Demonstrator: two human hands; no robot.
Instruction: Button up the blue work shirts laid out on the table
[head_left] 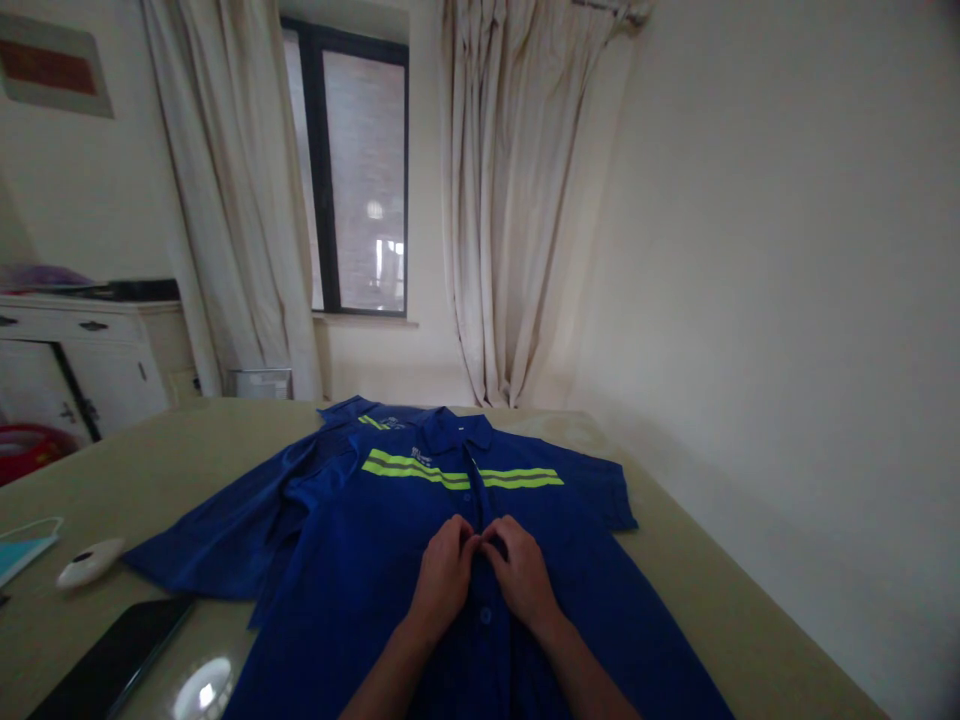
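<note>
A blue short-sleeved work shirt point(360, 600) lies face up, its collar at the far end and a yellow-green reflective stripe across the chest. Midway down its front opening, my left hand point(442, 575) pinches the placket edge. My right hand point(521, 575) pinches the same spot from the other side, the fingertips of both hands nearly meeting. Whatever sits between the fingertips is hidden. One button point(485, 616) shows just below the hands. Partly beneath the shirt, on the left, lies another blue garment point(217, 540) with a similar stripe.
The garments lie on a pale greenish table point(705, 570). At the left are a black phone point(112, 660), a small white oval object point(90, 563) and a blue face mask point(22, 555). A wall point(810, 300) stands close on the right; curtains point(510, 200) hang behind.
</note>
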